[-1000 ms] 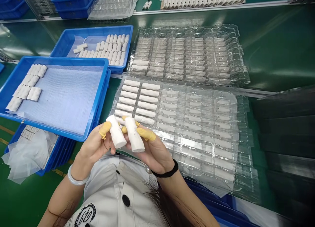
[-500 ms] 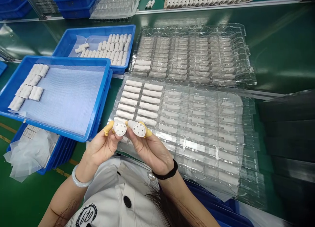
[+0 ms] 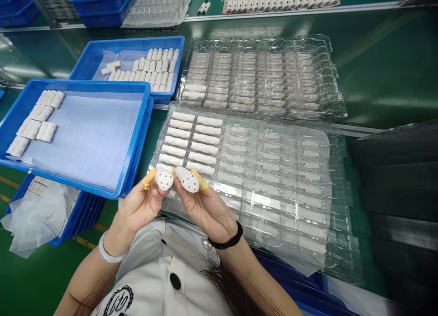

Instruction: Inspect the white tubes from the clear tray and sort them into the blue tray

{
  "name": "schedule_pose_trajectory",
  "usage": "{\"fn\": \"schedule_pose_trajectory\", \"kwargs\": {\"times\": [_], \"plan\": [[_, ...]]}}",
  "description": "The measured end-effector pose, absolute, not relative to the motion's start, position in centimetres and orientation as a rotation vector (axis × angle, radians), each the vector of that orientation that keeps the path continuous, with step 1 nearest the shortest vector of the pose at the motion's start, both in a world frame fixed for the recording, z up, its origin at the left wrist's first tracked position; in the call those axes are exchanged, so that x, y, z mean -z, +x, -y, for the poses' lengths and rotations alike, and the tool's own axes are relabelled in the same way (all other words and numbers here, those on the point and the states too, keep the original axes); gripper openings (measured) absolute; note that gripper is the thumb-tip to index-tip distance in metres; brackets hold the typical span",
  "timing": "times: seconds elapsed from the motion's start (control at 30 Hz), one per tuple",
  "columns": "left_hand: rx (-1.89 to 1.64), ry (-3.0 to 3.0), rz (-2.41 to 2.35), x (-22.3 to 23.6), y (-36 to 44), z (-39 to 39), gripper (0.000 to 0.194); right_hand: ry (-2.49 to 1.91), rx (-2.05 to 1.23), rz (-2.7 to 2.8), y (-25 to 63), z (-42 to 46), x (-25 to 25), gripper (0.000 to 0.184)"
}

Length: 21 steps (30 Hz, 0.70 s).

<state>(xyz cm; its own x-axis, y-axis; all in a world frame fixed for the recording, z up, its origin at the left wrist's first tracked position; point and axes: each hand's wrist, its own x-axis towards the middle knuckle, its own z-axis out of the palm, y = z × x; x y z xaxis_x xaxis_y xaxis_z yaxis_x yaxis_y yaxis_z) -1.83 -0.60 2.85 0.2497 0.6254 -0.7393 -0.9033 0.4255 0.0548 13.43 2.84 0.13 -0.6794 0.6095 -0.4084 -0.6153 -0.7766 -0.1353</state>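
Note:
My left hand [image 3: 140,204] pinches a white cylindrical part [image 3: 164,179] with its round holed end turned toward me. My right hand [image 3: 205,208] grips a second white part [image 3: 189,181] the same way, right beside the first. Both hands wear yellow finger cots and hover over the near left corner of a clear blister tray [image 3: 273,179]. That tray holds two columns of white parts [image 3: 191,140] at its left end; its other pockets look unfilled.
A blue bin [image 3: 133,138] on my left holds a few white parts [image 3: 34,122] on a ribbed liner. Another blue bin [image 3: 96,58] behind it carries rows of parts. A second clear tray [image 3: 263,74] lies farther back. Dark stacked trays [image 3: 397,179] sit right.
One second ago both parts showed their long sides, ends pointing down toward me. My hands have since tilted them so their round holed ends face the camera.

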Motion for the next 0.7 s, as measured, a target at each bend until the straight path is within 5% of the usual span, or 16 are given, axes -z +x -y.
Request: {"fn": "schedule_pose_trajectory", "kwargs": {"times": [0.7], "plan": [[-1.106,-0.436,-0.753,-2.9,-1.7,0.8,0.040,-0.569,-2.388,-0.264,13.3,-2.7,-0.6,0.016]]}}
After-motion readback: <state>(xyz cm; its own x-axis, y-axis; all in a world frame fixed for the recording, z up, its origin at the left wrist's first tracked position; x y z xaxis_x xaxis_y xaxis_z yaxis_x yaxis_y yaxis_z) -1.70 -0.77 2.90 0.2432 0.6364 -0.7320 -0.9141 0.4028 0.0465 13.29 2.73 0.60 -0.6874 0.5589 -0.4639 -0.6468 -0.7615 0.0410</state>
